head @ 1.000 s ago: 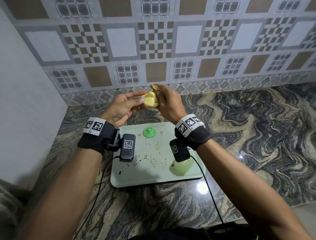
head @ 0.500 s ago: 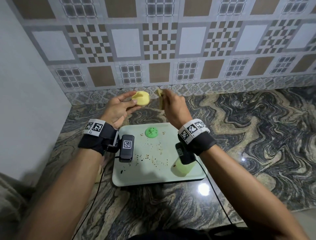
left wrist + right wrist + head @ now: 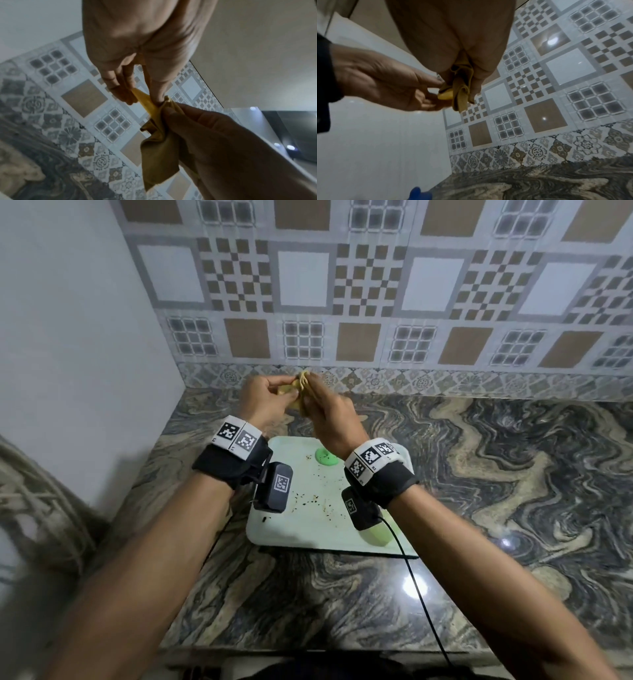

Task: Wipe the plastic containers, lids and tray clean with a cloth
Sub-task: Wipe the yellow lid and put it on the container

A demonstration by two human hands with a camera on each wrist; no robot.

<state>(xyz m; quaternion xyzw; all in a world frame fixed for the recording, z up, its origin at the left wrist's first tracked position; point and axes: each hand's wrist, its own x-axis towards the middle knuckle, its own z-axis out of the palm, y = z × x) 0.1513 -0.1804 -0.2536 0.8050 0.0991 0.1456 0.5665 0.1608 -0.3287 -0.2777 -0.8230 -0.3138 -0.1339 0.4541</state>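
My left hand pinches a small yellow lid by its edge, held up above the counter near the back wall. My right hand grips a bunched yellow cloth and presses it against the lid. Below my wrists, a pale green tray speckled with crumbs lies on the counter. It carries a round green lid at the back. At the tray's front right is a light green container, partly hidden by the right wrist camera.
The marble counter stretches to the right of the tray. A tiled backsplash closes the back and a plain white wall the left. A blue object shows at the bottom edge of the right wrist view.
Half a second ago the hands were apart, the lid in the left and the cloth in the right. Now they have come together, cloth against lid.
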